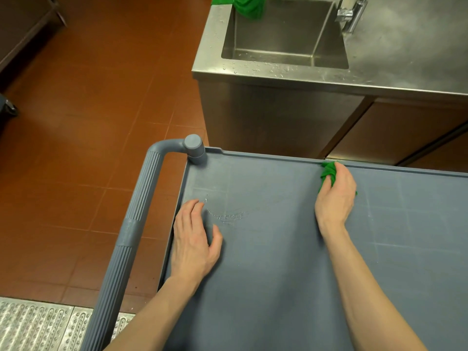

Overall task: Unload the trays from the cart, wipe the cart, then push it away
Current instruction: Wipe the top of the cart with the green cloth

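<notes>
1. Beyond both hands, a steel sink (278,72) is set into a counter; its basin holds only water droplets, and a second green cloth (249,6) hangs over its far rim, draping down the inner wall.
2. A faucet (350,13) stands at the basin's far right corner, well beyond the right hand.
3. The grey cart (278,262) lies directly under both hands; its shallow top shelf, edged by a low raised rim, carries no trays, only the hands and one cloth.
4. The right hand (335,196) has its fingers curled round a bunched green cloth (328,173), pressing it against the shelf's far rim.
5. The left hand (193,239) lies flat on the shelf near its left edge, fingers straight and slightly spread, gripping nothing.
6. A wet streak (228,215) sits on the shelf just past the left hand's fingertips, between the two hands and nearer the left.
7. The ribbed cart handle (134,224) runs just left of the left hand, apart from it, and joins a round corner post (195,148) beyond that hand.
8. Red floor tiles (88,122) spread left of the handle, with a metal floor grate (38,328) near the left forearm.
</notes>
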